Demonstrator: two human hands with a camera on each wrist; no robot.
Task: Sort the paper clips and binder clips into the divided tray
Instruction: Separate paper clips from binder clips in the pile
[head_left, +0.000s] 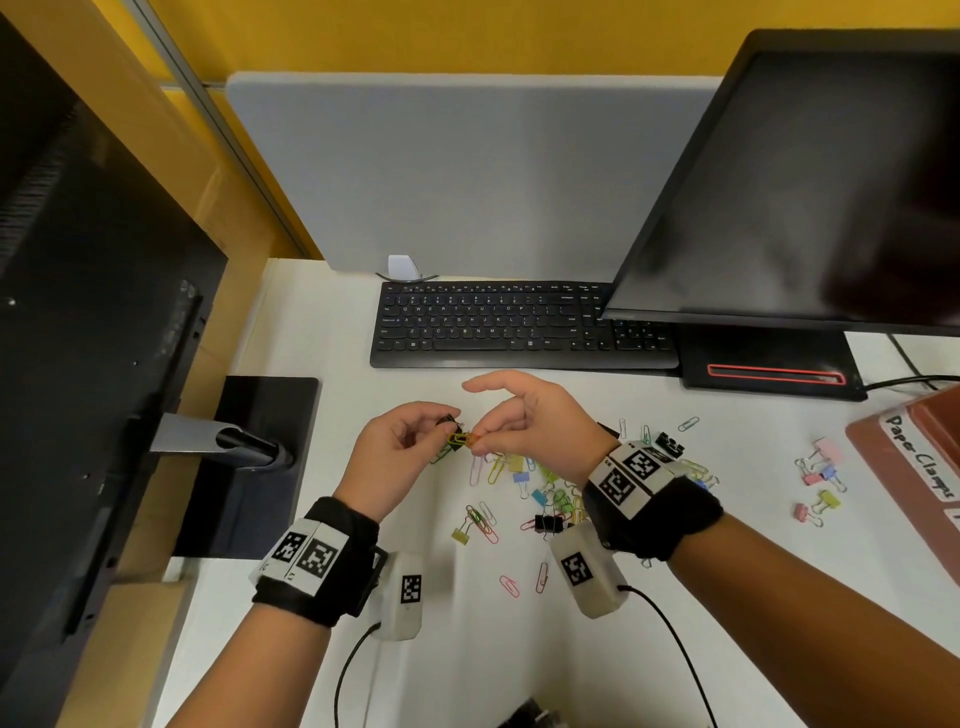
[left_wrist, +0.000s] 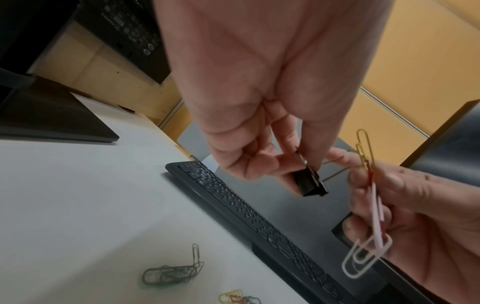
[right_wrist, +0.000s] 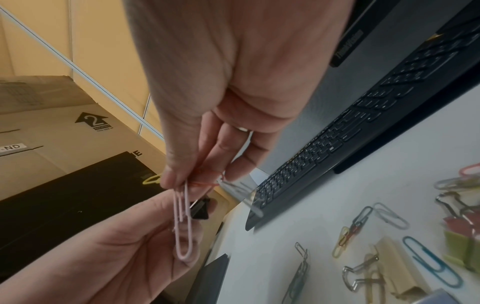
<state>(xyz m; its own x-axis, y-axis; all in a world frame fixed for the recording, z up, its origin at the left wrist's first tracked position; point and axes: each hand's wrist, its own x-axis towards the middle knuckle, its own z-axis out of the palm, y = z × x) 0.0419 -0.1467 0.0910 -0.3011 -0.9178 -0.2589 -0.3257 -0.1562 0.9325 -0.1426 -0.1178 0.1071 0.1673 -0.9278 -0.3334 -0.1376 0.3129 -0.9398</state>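
Note:
Both hands are raised over the white desk in the head view. My left hand (head_left: 439, 418) pinches a small black binder clip (head_left: 448, 420) by its wire handle, seen close in the left wrist view as the binder clip (left_wrist: 310, 183) under my left hand (left_wrist: 298, 164). My right hand (head_left: 480, 436) pinches a linked bunch of paper clips (head_left: 461, 439), with yellow, orange and pink ones (right_wrist: 183, 222) hanging from my right hand (right_wrist: 197, 179). A mixed pile of clips (head_left: 545, 493) lies below the hands. The brown divided tray (head_left: 878, 457), labelled "Paper Clamps", shows only partly at the right edge.
A black keyboard (head_left: 519, 322) lies behind the hands, and a monitor (head_left: 805, 182) stands at the right. Another monitor (head_left: 78, 312) and its base (head_left: 260, 441) fill the left. Pastel binder clips (head_left: 821, 483) lie near the tray. Cables trail from both wrists.

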